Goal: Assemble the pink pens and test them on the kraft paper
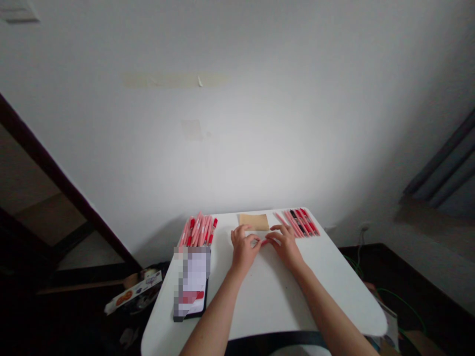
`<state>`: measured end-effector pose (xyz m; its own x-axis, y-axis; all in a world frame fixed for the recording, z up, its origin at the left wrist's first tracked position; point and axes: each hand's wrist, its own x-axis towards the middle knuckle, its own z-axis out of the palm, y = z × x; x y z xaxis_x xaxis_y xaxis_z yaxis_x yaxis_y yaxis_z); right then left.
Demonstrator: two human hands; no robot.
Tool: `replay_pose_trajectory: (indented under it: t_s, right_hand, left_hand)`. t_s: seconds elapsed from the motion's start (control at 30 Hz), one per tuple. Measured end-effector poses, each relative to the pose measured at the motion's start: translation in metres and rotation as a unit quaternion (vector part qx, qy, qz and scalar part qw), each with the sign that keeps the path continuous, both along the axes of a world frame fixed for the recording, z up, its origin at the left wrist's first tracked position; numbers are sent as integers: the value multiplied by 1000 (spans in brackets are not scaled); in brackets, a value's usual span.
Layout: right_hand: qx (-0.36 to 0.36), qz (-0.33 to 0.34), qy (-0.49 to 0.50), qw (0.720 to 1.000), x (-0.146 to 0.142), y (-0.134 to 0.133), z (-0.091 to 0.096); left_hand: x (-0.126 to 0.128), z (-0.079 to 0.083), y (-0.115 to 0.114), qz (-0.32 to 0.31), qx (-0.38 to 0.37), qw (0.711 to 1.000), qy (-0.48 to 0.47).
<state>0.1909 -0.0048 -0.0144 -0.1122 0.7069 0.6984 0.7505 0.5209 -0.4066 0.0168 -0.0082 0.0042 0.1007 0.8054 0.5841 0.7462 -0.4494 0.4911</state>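
Observation:
My left hand [245, 249] and my right hand [285, 247] meet over the middle of a white table, fingertips pinched. Between them runs a slim pinkish-red pen [264, 242], gripped from both sides; only a short stretch shows, and fingers cover the rest. Just beyond the hands lies a tan piece of paper or card [254, 221]. A loose pile of pink and red pens [198, 230] sits at the table's far left. To the right of my right hand, several pink, red and black pens [299, 222] lie side by side in a slanted row.
A phone [193, 282], partly pixelated, lies on the left of the white table [345, 301]. The table's far edge stands near a pale wall [297, 123]. Assorted items and a green cable [406, 301] are on the floor at the sides.

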Motion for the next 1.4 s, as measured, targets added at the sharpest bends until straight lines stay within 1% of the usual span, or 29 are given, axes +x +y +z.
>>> replay_pose_trajectory:
  t_s: [0.17, 0.3, 0.43, 0.53, 0.8, 1.07, 1.4]
  right_hand:
    - [2, -1, 14, 1000, 0, -1, 2]
    - [2, -12, 29, 999, 3, 0, 1]
    - [-2, -20, 36, 999, 5, 3, -2]
    - [-4, -20, 36, 999, 6, 4, -4]
    - [-6, -20, 37, 999, 7, 7, -9]
    - [-18, -18, 39, 999, 7, 5, -7]
    - [-10, -19, 40, 999, 8, 6, -8]
  left_hand:
    - [-2, 2, 0, 22, 4, 1000, 9]
    - [-4, 5, -3, 72, -7, 997, 23]
    - [-7, 6, -5, 132, -14, 989, 65]
    - [-9, 4, -6, 158, -11, 982, 99]
    - [-10, 2, -5, 173, -13, 976, 134]
    - [-9, 0, -3, 166, -27, 977, 131]
    - [-11, -2, -3, 174, -32, 975, 133]
